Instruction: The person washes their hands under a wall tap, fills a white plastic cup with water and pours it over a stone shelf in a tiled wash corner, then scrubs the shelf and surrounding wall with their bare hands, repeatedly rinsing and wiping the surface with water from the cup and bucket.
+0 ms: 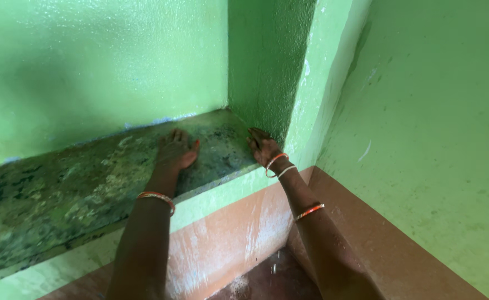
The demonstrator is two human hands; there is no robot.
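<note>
Both palms flat, holding nothing: left hand (176, 151) spread mid-slab on the mottled stone ledge (61, 194), right hand (263, 146) at its corner against the green wall (267, 66); I'd keep pressure even, fingers splayed, sweeping toward that corner.

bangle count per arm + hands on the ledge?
Left hand, flat on the mottled stone ledge: 1 orange bangle
Right hand, on the ledge by the green wall corner: 3 bangles: orange, white, orange
Hands on ledge: 2
Total bangles: 4
</note>
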